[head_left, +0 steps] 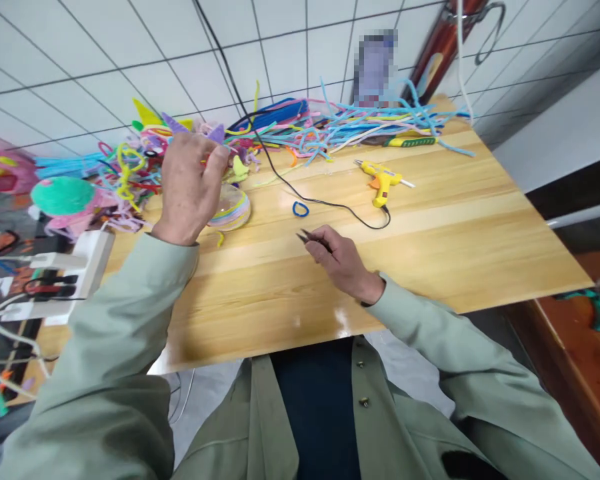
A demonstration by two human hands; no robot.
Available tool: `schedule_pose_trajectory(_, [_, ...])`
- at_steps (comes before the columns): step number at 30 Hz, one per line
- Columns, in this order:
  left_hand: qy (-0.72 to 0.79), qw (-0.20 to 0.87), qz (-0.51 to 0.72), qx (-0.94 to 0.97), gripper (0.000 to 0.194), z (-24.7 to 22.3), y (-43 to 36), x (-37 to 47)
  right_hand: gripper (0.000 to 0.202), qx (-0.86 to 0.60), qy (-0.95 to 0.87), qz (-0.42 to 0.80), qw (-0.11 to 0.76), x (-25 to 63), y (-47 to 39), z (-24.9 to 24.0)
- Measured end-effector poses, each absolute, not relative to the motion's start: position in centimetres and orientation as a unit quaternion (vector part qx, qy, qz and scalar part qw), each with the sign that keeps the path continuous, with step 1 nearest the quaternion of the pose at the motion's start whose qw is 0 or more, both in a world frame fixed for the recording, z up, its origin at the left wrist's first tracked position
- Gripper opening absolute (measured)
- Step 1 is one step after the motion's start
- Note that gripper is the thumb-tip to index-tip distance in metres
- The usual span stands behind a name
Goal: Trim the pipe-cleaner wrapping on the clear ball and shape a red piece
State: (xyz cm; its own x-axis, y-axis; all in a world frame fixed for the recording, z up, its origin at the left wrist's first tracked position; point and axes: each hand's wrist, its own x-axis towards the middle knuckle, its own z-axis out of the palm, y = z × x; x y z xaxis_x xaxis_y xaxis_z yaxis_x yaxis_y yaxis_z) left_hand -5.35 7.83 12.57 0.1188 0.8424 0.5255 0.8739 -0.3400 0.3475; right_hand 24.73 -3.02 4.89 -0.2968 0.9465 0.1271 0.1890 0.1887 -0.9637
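My right hand [341,259] is closed around a small dark pointed tool [305,237], its two tips facing left above the wooden table [260,287]. My left hand [190,180] is raised over the colourful pile of fuzzy craft stems [130,170]; its fingertips are hidden, so what it holds cannot be made out. Beside it sits a round clear container with coloured bands [233,208]. A small blue ring [301,210] lies between my hands. Further right rests a yellow glue gun [381,179] with a black cord.
Loose blue and pink stems [340,130] run along the wall side. A green-and-yellow handled tool [411,142] lies by them. At the left are a white power strip [93,263] and a green-and-pink fuzzy piece [63,195]. A black cable [270,157] crosses the table.
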Motion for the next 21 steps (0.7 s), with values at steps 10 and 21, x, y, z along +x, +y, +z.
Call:
schedule_pose_trajectory(10, [-0.648,-0.230,-0.356,-0.633,0.095,4.6,1.9,-9.5,0.036,-0.472,-0.584,0.512,0.417,24.2,-1.9,4.7])
schedule_pose_trajectory(21, [-0.561,-0.120,-0.414,-0.707,0.111,1.1,-1.7,-5.9,0.049,-0.432,-0.563,0.582,0.396,21.8,0.6,4.9])
